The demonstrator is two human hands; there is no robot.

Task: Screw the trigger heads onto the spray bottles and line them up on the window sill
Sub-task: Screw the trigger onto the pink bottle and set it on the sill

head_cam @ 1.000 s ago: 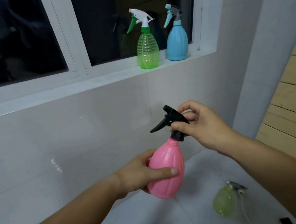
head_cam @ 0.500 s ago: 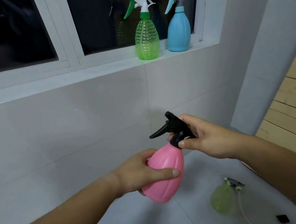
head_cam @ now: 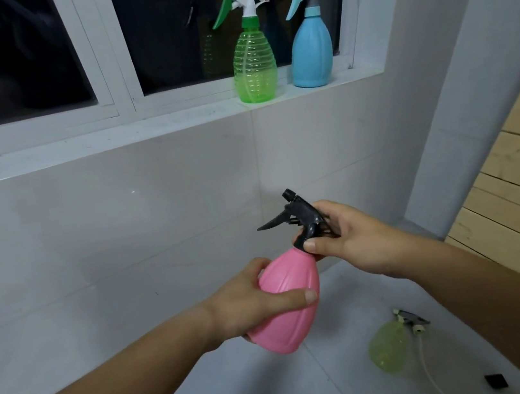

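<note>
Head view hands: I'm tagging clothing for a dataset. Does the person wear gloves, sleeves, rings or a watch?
Nothing worn shows. The left hand and right hand are bare: no gloves, no rings on the visible fingers, no watch or band at either wrist. Both forearms run uncovered to the frame edge. Visible thumbnails are short, unpainted.

Sill (head_cam: 108, 141) bare left of 2 bottles: green (head_cam: 253, 62), blue (head_cam: 311, 51).

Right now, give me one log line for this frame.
left hand: holds pink bottle | right hand: grips black trigger head | window sill: green bottle, blue bottle | yellow bottle: lying down
</note>
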